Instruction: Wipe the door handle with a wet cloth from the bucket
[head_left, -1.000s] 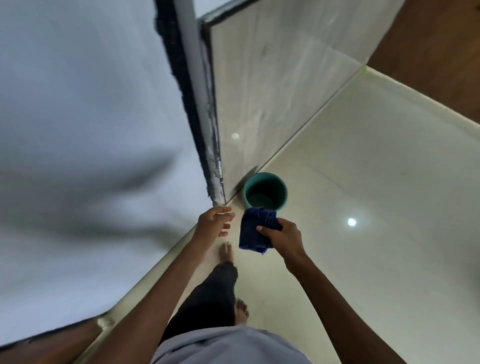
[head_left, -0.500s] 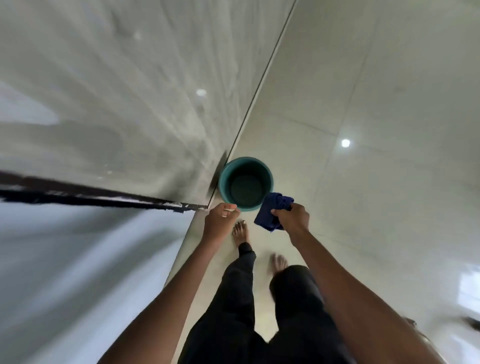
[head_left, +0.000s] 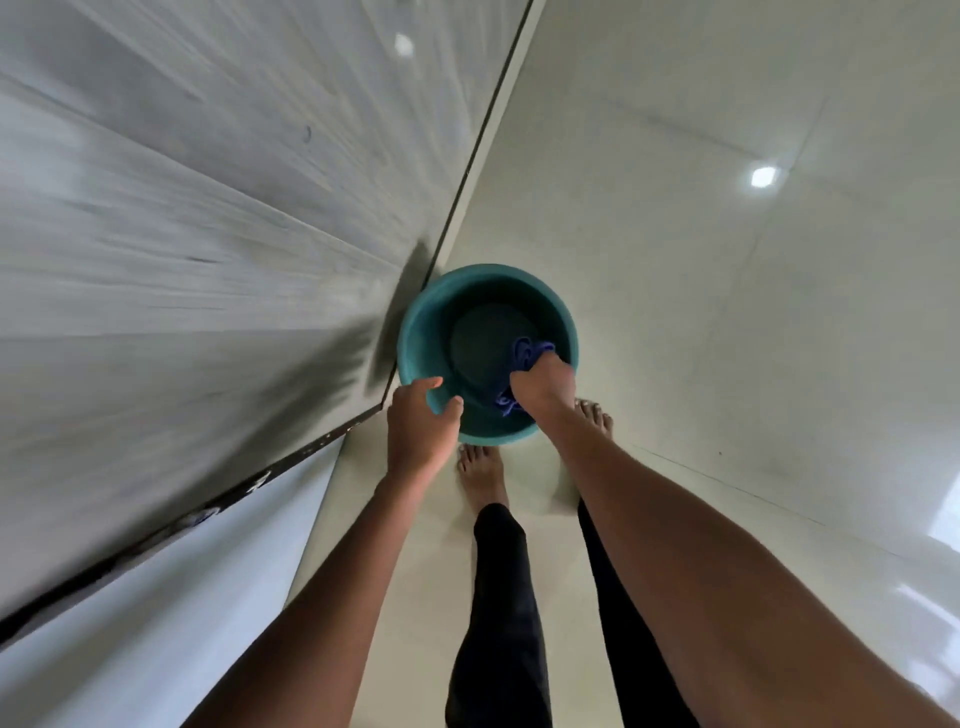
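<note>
A grey streaked wall panel (head_left: 197, 218) is seen at left, bordered by a dark strip at its lower edge. The left hand (head_left: 420, 431) is laid over the near rim of a teal bucket (head_left: 415, 338), fingers curled on the rim. The bucket is stood on the pale tiled floor (head_left: 727, 312), close against the wall. A blue cloth (head_left: 527, 351) is bunched inside the bucket, gripped by the right hand (head_left: 543, 387). Two bare feet (head_left: 480, 467) are placed just beside the bucket.
</note>
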